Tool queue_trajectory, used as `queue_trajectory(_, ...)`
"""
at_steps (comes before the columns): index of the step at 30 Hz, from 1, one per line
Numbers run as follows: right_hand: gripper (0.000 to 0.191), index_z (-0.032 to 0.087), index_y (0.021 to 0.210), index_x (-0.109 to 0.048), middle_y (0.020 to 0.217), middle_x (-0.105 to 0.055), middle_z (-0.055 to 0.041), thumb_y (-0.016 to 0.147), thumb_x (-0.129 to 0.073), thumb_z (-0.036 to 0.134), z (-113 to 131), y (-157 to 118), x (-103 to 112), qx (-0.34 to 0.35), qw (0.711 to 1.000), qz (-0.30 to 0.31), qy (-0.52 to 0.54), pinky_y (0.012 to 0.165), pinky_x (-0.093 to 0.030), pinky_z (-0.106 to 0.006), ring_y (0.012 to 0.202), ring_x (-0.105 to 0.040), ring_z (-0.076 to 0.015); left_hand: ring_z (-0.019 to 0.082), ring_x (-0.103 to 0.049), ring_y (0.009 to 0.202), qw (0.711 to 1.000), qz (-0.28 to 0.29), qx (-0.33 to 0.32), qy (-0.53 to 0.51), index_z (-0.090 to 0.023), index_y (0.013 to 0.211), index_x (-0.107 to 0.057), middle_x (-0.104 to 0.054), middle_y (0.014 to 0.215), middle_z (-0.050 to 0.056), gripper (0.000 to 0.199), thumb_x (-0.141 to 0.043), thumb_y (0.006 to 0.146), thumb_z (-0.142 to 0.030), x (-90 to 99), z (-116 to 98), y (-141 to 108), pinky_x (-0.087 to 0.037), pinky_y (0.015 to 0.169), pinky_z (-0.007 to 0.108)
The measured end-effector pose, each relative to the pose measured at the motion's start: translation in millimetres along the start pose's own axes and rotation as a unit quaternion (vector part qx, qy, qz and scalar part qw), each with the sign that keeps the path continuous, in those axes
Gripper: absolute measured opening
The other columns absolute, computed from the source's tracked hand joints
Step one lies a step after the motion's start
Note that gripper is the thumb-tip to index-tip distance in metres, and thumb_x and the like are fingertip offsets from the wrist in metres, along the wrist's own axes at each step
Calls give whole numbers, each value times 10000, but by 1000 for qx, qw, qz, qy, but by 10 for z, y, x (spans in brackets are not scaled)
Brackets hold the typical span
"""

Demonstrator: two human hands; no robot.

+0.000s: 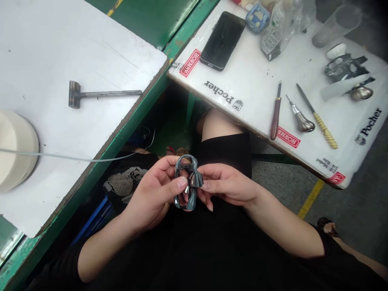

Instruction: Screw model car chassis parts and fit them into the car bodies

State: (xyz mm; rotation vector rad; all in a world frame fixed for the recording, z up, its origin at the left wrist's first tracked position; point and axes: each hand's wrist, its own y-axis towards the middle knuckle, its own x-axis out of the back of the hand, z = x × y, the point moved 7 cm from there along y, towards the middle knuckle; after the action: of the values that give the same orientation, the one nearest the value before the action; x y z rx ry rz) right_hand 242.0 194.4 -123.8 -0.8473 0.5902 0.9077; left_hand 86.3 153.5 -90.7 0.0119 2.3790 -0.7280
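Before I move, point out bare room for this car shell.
The car shell could go on the left table beyond the hammer, or on the right table between the phone and red-handled tool. Crowded: the right table's far side, around the plastic bag, cup and grey parts.

Bright, cool light falls over the white table [303,76] on the right, and there's a pale glare washing out its surface near the top. The phone [223,40] shows a dull sheen, and the metal tool handle [304,122] catches a crisp highlight. Down below, the black clothing [212,246] sinks into deep shadow, hardly any detail there. The hands look fairly sharp, the top right corner hazy and darkened, and wide-angle stretching shows toward the edges.
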Motion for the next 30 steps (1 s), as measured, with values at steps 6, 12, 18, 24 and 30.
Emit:
queue_trajectory(6, 420, 183, 1182, -829, 1055, -776, -66, 1040, -919, 568, 289, -146, 33, 96, 983, -93, -127, 762, -630, -288, 907, -708, -181, 138, -800, 809, 996, 8, 14, 86, -217, 1311, -796, -829, 1036, 19, 452, -1038, 931, -187, -76, -92, -35, -717, 718, 227)
queue_trajectory(12, 351, 227, 1211, -855, 1234, -785, -100, 1062, -906, 540, 419, -203, -15, 129, 951, -119, -254, 992, -628, -415, 1098, -739, -255, 139, -794, 755, 998, 10, 38, 55, -220, 1284, -794, -816, 1056, 27, 427, -1037, 933, -234, -75, -8, -7, -699, 660, 228)
queue_trajectory(18, 377, 239, 1225, -847, 1187, -763, -79, 1046, -918, 563, 411, -149, -12, 142, 952, -118, -244, 931, -631, -391, 995, -701, -223, 127, -754, 665, 999, 13, 45, 0, -190, 1258, -791, -781, 988, 15, 419, -1039, 931, -275, -93, -19, 36, -685, 588, 233)
queue_trajectory(24, 356, 227, 1192, -849, 1135, -758, -46, 989, -991, 483, 420, -137, -21, 126, 960, -113, -225, 926, -616, -357, 983, -692, -199, 143, -764, 730, 999, 8, 34, 28, -198, 1288, -771, -793, 1032, 30, 431, -1024, 949, -280, -63, -17, 85, -701, 634, 256)
queue_trajectory(30, 466, 194, 1180, -824, 1043, -803, -32, 942, -1020, 543, 392, -47, 41, 105, 972, -120, -174, 724, -577, -255, 853, -695, -145, 171, -794, 839, 992, -22, -20, 119, -231, 1290, -800, -825, 1030, 22, 473, -1071, 904, -275, 1, -175, 55, -709, 753, 269)
